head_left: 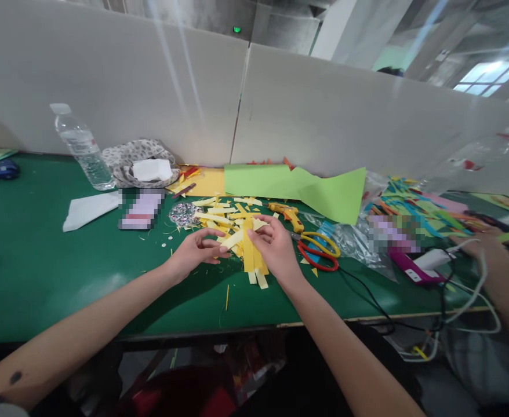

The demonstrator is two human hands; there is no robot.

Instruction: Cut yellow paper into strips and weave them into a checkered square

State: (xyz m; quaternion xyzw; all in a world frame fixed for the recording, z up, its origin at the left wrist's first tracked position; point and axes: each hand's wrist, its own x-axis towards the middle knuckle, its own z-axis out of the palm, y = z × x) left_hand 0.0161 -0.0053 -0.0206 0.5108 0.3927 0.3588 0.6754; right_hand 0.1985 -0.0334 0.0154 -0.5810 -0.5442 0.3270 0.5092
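Several yellow paper strips [248, 252] are joined or bunched together and held above the green table. My right hand [275, 246] pinches them between thumb and fingers. My left hand [200, 250] is closed at the end of a pale yellow strip [232, 240], thumb against fingers. Behind both hands lies a loose heap of yellow strips [215, 211]. Red and yellow handled scissors [319, 252] rest just right of my right hand, with a yellow glue gun [287, 215] behind them.
A water bottle [84, 149], a spotted cloth bag [126, 162] and a phone [144, 209] stand or lie at the left. Green paper [263, 180] leans along the grey partition. At the right are plastic wrap [367, 249], coloured strips [428, 211], cables and another person's arm [500, 272].
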